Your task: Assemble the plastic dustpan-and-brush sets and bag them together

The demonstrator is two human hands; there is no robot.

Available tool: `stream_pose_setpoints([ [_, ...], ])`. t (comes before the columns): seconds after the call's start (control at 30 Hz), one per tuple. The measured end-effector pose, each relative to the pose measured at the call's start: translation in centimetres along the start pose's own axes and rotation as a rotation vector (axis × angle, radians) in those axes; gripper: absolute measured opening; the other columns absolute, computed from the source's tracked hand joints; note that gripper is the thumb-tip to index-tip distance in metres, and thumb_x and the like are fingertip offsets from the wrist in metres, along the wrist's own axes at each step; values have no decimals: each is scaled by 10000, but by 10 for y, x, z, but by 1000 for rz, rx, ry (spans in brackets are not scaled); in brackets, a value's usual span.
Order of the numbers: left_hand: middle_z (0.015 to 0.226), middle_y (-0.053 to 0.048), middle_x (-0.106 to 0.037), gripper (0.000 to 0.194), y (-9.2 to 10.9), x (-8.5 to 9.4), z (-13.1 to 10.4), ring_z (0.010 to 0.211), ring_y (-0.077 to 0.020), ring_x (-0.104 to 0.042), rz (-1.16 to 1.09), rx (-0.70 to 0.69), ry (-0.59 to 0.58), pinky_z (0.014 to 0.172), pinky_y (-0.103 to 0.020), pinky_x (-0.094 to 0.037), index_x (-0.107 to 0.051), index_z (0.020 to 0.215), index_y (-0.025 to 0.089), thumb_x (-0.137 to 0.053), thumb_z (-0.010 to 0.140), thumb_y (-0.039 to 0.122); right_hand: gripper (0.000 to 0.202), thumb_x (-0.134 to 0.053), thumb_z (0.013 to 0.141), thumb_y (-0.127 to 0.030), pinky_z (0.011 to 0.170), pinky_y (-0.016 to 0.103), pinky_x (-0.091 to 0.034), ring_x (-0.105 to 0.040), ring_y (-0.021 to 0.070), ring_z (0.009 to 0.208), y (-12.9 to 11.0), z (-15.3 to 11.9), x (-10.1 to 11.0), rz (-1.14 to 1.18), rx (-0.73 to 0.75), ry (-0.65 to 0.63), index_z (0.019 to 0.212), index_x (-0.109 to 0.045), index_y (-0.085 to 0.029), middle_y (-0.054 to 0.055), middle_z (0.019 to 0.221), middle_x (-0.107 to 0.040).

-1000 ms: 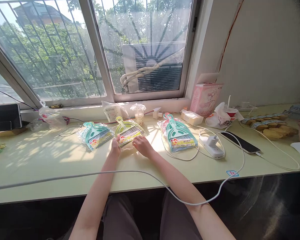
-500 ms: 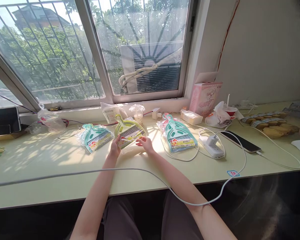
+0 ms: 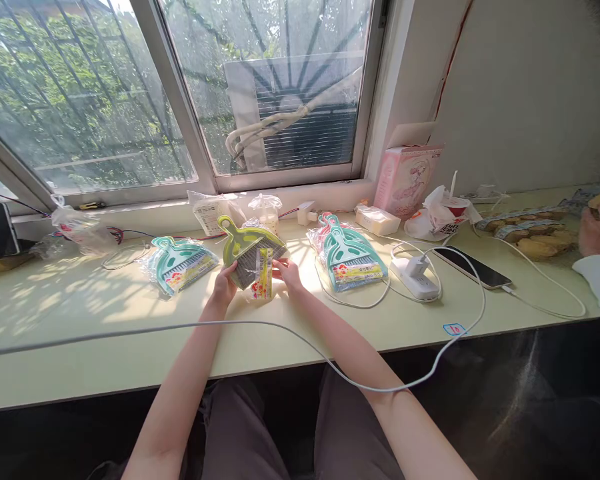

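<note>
Near the middle of the frame, the person's left hand (image 3: 225,285) has its fingers closed on the lower left edge of a green dustpan set (image 3: 235,241), a dustpan with a grey-bristled brush, tilted with its handle toward the upper left. The fingers of the right hand (image 3: 287,273) are closed on the right edge of a yellow printed label (image 3: 264,275), which stands roughly upright across the bristles; how much clear wrapping they also grip cannot be told.

To the left on the pale tabletop (image 3: 260,343) lie wrapped teal dustpan sets (image 3: 173,265). Right of centre is a wrapped stack (image 3: 356,259), teal on top with pink showing behind. Farther right are a white power strip (image 3: 417,280) and a dark phone (image 3: 473,268), with a pink box (image 3: 407,179) behind them near the window. A white cable (image 3: 180,325) crosses in front, over both forearms. At the right edge, another person's hand (image 3: 599,228) is near wrapped yellowish items (image 3: 543,247).
</note>
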State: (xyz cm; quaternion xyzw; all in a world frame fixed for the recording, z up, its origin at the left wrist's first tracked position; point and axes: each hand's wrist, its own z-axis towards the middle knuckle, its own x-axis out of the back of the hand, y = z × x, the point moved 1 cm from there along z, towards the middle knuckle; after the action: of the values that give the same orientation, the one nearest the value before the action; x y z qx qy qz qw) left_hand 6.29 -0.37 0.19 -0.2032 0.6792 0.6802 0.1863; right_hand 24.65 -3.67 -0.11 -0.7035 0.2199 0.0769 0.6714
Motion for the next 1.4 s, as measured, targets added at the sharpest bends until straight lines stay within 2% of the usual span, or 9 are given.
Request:
stream_pose_setpoints([
  [0.1,1014,-79,-765,324,-1,1,1,969,-220,-708,-17,-30,2,835,-319,-588,-705,1130,203,-671,811,161,52,-645,910,-188,766,301,-618,-718,140,669,-1,1,0,-6,-23,-23,918,-608,-152,47,843,-731],
  [0.23,959,-88,-761,234,1,1,0,917,-217,-709,-14,-18,27,773,-296,-590,-725,1044,159,-671,816,170,177,-730,848,-218,774,317,-626,-722,153,742,0,3,1,-27,-10,-77,965,-616,-150,73,923,-739],
  [0.53,953,-93,-758,184,-1,-2,-2,947,-233,-703,10,-24,13,772,-299,-585,-734,976,145,-690,798,167,271,-792,699,-93,821,363,-631,-707,201,902,7,7,2,-62,43,-113,921,-645,-146,79,964,-730],
  [0.63,961,-81,-761,216,-1,-1,1,968,-229,-704,-19,-57,51,817,-306,-582,-728,1003,160,-697,790,146,282,-793,685,-83,866,398,-620,-713,205,894,7,7,1,-66,37,-147,927,-660,-139,79,960,-739],
  [0.77,972,-82,-763,207,4,9,8,1030,-237,-704,-72,-80,160,894,-330,-578,-716,1028,165,-664,827,159,285,-783,685,-79,830,360,-623,-707,167,811,6,6,-1,-102,34,-170,935,-664,-147,42,894,-737],
  [0.93,1130,-90,-747,225,18,29,18,1240,-233,-625,-75,-157,208,1017,-339,-533,-689,1102,200,-619,904,281,235,-727,715,-92,784,313,-614,-688,151,816,-1,14,10,-239,130,-65,931,-673,-169,20,873,-718],
  [1.07,1199,-102,-724,258,26,41,22,1322,-228,-564,-71,-235,262,1088,-326,-475,-672,1110,189,-620,905,338,243,-663,731,-67,871,342,-586,-680,159,861,-6,27,30,-405,214,72,939,-668,-193,6,867,-698],
  [1.2,1214,-95,-718,314,28,44,23,1283,-233,-596,-66,-260,255,1075,-355,-493,-658,1202,216,-583,922,338,263,-596,778,-52,970,363,-524,-662,175,915,-7,34,47,-606,325,156,985,-658,-202,31,891,-692],
  [1.4,1221,-113,-705,372,28,38,19,1243,-202,-613,-91,-215,196,1062,-326,-500,-592,1305,186,-547,945,269,297,-535,840,-57,983,358,-501,-629,193,936,-8,32,53,-847,369,145,1066,-628,-226,43,948,-670],
])
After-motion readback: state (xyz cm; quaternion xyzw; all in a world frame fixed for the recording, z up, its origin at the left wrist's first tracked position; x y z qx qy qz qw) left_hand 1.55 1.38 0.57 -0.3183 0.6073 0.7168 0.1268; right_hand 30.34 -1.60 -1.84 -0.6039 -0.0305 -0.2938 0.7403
